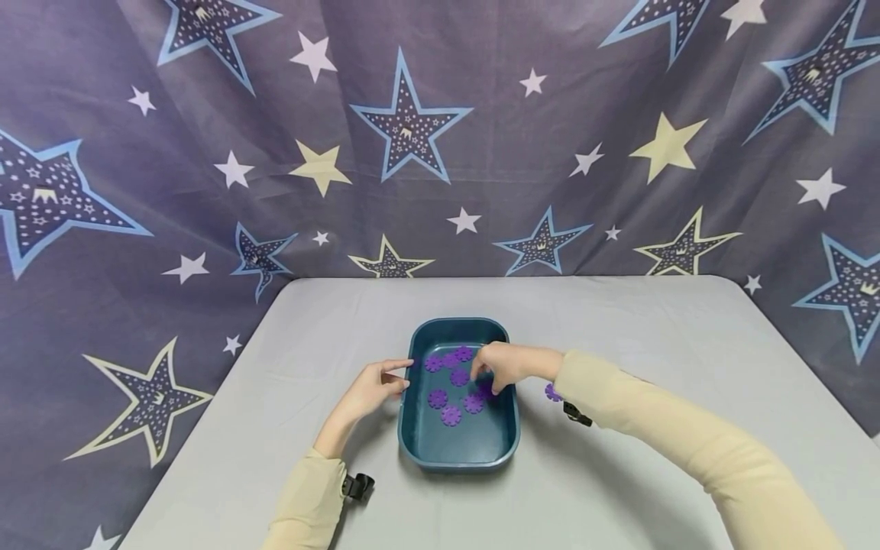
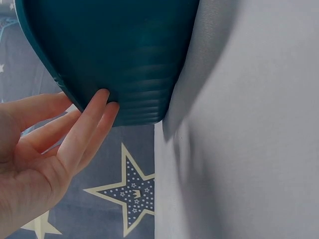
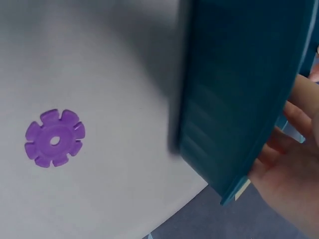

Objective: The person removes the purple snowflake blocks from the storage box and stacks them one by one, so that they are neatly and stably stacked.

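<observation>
A deep teal plastic bin stands on the table with several purple notched discs lying on its floor. My left hand is at the bin's left side. In the left wrist view its extended fingers touch the outer wall just under the rim. Over the right rim, my right hand reaches down into the bin. Its bent fingers and thumb point down, spread apart, close over a purple disc partly covered by the hand. The bin wall hides those fingertips in the right wrist view.
One more purple disc, with a round centre hole, lies on the white table right of the bin, beneath the right forearm in the head view. A star-patterned cloth hangs behind the table and at its sides.
</observation>
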